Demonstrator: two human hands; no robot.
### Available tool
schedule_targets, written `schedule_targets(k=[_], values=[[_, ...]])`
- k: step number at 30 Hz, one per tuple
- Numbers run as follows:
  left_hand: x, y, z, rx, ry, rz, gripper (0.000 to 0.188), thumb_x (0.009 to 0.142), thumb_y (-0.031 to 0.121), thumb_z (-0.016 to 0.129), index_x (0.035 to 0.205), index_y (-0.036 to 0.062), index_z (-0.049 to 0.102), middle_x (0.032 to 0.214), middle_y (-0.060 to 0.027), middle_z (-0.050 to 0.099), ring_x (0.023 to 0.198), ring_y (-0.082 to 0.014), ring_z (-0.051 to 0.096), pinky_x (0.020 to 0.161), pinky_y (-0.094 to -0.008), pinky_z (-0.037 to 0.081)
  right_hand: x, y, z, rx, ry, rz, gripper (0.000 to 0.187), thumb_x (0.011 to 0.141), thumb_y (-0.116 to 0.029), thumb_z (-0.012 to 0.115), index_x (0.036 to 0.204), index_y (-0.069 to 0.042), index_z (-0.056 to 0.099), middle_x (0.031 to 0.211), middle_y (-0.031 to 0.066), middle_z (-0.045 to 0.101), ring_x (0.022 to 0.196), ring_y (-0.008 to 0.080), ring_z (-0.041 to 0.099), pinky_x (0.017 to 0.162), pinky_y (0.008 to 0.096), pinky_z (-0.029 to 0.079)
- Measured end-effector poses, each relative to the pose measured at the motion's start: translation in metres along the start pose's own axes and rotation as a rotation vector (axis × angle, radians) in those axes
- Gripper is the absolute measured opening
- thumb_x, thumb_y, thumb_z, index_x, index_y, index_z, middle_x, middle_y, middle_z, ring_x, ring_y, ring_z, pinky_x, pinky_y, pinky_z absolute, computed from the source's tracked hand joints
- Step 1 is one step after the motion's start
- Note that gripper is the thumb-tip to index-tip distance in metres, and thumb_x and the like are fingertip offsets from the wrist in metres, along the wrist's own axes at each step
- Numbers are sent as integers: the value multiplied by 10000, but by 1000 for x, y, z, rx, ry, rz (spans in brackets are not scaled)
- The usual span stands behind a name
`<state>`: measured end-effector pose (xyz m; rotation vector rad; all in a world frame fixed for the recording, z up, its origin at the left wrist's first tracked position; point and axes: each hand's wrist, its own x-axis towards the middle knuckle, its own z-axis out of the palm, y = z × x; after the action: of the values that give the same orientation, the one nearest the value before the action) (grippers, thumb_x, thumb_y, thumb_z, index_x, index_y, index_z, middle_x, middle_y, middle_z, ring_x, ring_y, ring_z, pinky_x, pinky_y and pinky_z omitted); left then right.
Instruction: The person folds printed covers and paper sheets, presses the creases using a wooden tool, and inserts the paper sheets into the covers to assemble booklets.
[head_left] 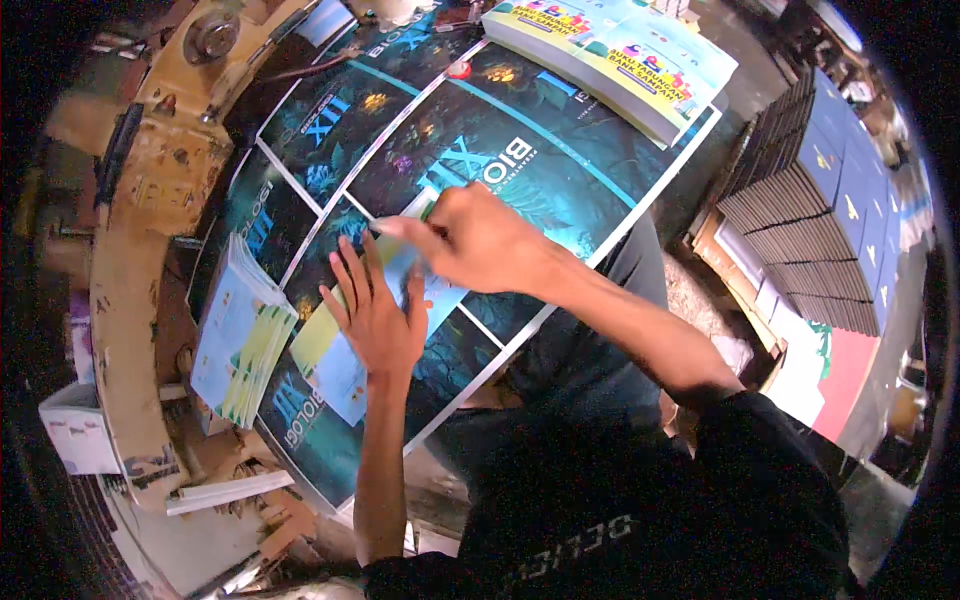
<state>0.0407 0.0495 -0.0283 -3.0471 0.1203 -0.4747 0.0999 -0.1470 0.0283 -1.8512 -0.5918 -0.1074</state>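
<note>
Flatly, the left hand (378, 318) rests, fingers spread, on a pale blue and yellow-green booklet (332, 352); the right hand (476, 240) curls over its upper end, and whether it pinches anything I cannot tell. Beneath them lies a dark teal printed sheet (575, 195); leftward, a booklet pile (232, 345); beyond, a thicker booklet stack (612, 62); far right, blue-covered books (845, 185).

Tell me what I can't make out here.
All in the head view:
- Whether the right hand grips anything: curled fingers hide its palm.
- Part of the blue-and-green print: under the left hand.
- Far end of the booklet stack: cut by the upper edge.
</note>
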Motion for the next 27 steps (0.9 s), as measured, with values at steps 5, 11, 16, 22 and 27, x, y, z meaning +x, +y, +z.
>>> schedule_targets(k=[5,11,16,22,27], values=[[-3,-8,1,-100,-78,-1,698,998,516,416,1519,60,333,1573,-196,313,1454,-383,284,1174,-575,155,27,-2,-19,165,-160,500,784,887,-717,520,443,-72,575,440,35,530,448,160,548,551,353,488],[-26,9,-41,-156,125,121,722,919,421,632,1466,11,397,1502,-225,406,1426,-363,349,1178,-577,152,66,33,-47,-2,212,409,571,817,-570,712,685,-17,670,634,66,632,620,142,597,615,290,458],[-58,14,-76,-295,388,-115,733,818,312,770,1411,20,456,1495,-221,418,1412,-371,373,1173,-581,176,52,32,-43,-145,391,157,462,825,-444,739,690,-7,671,678,142,687,645,259,686,657,367,538],[-120,-41,-76,-432,600,-615,749,890,267,728,1476,-22,363,1511,-241,391,1415,-363,359,1169,-467,255,-45,-10,-29,-148,438,-163,125,872,-59,656,973,8,685,907,191,696,851,322,666,774,411,522],[-142,-44,-69,-931,375,-820,756,950,212,658,1541,-6,241,1576,-223,292,1445,-309,315,1112,-409,363,-103,-8,10,-286,125,34,557,857,40,615,1393,23,465,1140,234,581,1073,379,536,961,409,431]])
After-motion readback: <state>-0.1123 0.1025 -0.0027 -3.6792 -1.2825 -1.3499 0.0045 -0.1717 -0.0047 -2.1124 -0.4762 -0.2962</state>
